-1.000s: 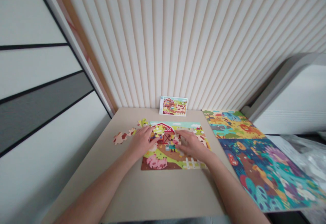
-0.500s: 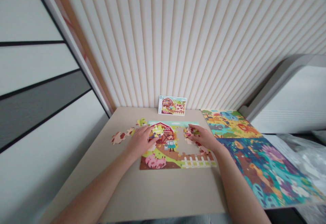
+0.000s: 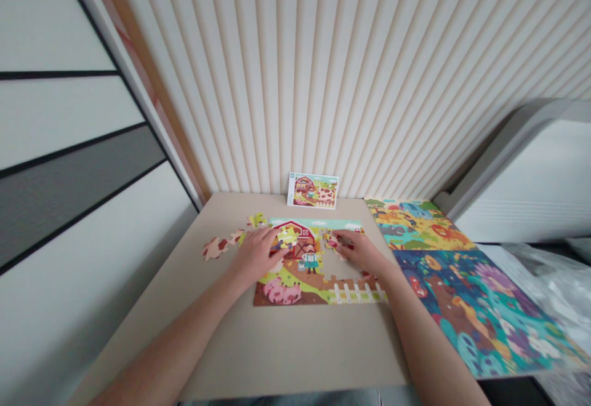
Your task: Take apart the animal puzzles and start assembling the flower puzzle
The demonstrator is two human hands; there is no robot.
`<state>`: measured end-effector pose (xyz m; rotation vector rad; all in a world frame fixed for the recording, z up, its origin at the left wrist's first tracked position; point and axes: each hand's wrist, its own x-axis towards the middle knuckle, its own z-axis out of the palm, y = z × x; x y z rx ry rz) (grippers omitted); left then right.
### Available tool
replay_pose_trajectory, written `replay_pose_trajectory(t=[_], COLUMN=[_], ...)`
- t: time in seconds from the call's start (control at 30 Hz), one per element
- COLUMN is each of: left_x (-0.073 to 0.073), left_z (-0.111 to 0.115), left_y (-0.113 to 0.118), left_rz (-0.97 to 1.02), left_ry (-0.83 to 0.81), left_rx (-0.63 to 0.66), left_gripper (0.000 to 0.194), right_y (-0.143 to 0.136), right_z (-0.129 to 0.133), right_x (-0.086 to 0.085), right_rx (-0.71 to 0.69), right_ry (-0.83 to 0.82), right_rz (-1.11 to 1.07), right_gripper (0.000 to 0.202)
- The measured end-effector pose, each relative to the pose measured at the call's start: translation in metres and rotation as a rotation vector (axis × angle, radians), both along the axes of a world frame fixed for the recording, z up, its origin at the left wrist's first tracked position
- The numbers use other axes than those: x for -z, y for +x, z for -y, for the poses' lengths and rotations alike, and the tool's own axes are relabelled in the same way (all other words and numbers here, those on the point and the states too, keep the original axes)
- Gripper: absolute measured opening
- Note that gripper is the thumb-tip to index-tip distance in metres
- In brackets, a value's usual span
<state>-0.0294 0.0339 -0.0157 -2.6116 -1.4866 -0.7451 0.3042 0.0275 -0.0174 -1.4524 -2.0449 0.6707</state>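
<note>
A farm jigsaw puzzle (image 3: 305, 283) lies on the table, its picture showing a red barn, a farmer, a pig and a white fence. Right of the farmer, a gap in it shows bare tabletop. My left hand (image 3: 253, 252) is closed on a yellow-green puzzle piece (image 3: 287, 237) over the barn. At the upper left of the gap, my right hand (image 3: 362, 252) pinches a puzzle piece (image 3: 331, 241) with pink and brown patches. My fingers partly cover that piece, and whether it touches its neighbours I cannot tell. My right hand also hides part of the puzzle's right side.
Loose pieces (image 3: 215, 248) lie left of the puzzle, another yellow-green one (image 3: 257, 220) behind my left hand. A reference picture card (image 3: 313, 191) leans against the ribbed wall. Two assembled puzzles, a savanna scene (image 3: 415, 224) and a blue forest scene (image 3: 484, 314), lie to the right.
My right hand has moved left with its piece, from the middle of the gap to its left edge beside the barn. My left hand has stayed nearly still, still holding the yellow-green piece.
</note>
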Motion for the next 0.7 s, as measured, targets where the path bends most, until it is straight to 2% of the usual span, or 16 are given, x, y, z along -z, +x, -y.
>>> replay_pose_trajectory(t=[0.43, 0.7], left_x=[-0.0026, -0.0035], left_z=[0.0012, 0.0014], left_y=[0.0003, -0.0013], left_rz=[0.01, 0.01], left_ry=[-0.022, -0.027], left_rx=[0.014, 0.013], left_gripper=[0.038, 0.04], right_y=[0.0005, 0.0023], right_z=[-0.004, -0.0018], right_x=[0.0076, -0.0024], right_rx=[0.009, 0.036], right_ry=[0.07, 0.145], right_rz=[0.065, 0.089], right_gripper=[0.038, 0.037])
